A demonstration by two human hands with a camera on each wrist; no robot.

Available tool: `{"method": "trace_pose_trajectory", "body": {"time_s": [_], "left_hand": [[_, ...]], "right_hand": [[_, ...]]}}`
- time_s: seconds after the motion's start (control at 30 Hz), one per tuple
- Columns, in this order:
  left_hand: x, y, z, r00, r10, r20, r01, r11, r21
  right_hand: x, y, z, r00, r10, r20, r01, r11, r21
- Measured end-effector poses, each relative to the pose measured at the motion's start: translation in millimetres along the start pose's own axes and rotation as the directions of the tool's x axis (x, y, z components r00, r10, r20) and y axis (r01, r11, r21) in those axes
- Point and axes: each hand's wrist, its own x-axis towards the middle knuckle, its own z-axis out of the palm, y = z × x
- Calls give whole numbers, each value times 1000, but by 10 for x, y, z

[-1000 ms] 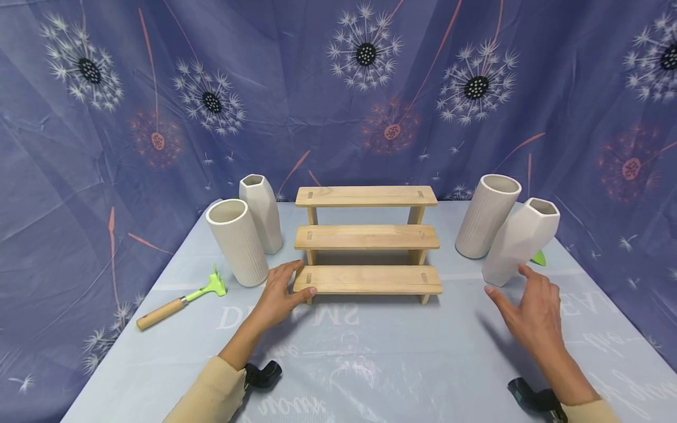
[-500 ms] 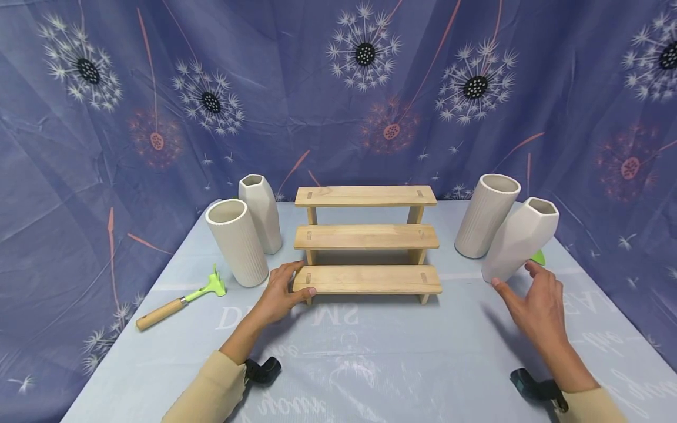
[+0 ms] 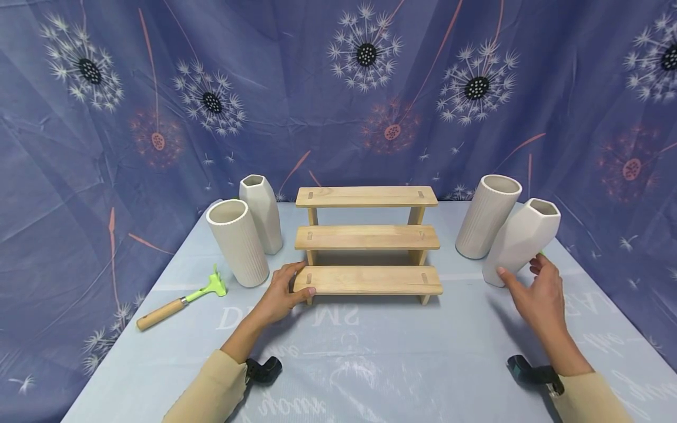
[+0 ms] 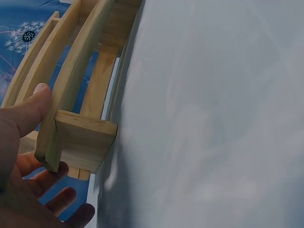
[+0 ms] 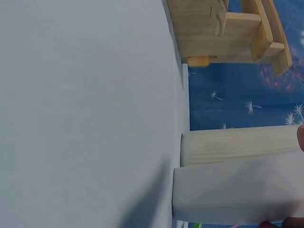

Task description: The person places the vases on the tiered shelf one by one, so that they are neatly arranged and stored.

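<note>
A three-tier wooden display stand [image 3: 367,236] stands in the middle of the table. My left hand [image 3: 278,295] holds the left end of its lowest shelf; in the left wrist view the thumb [image 4: 37,105] lies on one face and the index finger is at the other. On the right, a white faceted vase [image 3: 520,241] leans outward in the head view. My right hand [image 3: 538,298] has its thumb on the vase's front and its fingers around the right side, partly hidden. The right wrist view shows the lower vase [image 5: 232,190] with fingertips [image 5: 290,222] against it.
A ribbed white vase [image 3: 488,217] stands just behind the faceted one. On the left are another ribbed vase [image 3: 238,244] and a faceted vase [image 3: 261,214]. A green hand rake [image 3: 182,298] with a wooden handle lies at far left. A patterned curtain [image 3: 296,88] hangs behind.
My right hand has moved forward and closed in on the faceted vase, its thumb now on the front and fingers at the side. My left hand stays on the shelf.
</note>
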Motion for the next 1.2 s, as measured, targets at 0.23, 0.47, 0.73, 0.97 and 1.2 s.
{"method": "trace_pose_trajectory", "body": {"time_s": [0.23, 0.47, 0.73, 0.97, 1.2], "left_hand": [[11, 6, 4, 999, -26, 19, 27, 998, -58], [11, 9, 1, 999, -27, 32, 30, 995, -100], [-53, 190, -47, 997, -50, 54, 58, 986, -155], [-97, 323, -100, 994, -54, 90, 69, 983, -171], [-98, 335, -98, 993, -49, 105, 69, 978, -199]], "right_hand": [[89, 33, 41, 1000, 14, -21, -13, 998, 60], [163, 54, 93, 998, 66, 4, -66, 989, 128], [224, 59, 161, 994, 108, 9, -108, 980, 167], [252, 67, 187, 992, 123, 35, -127, 979, 162], [268, 100, 196, 992, 119, 48, -125, 977, 173]]}}
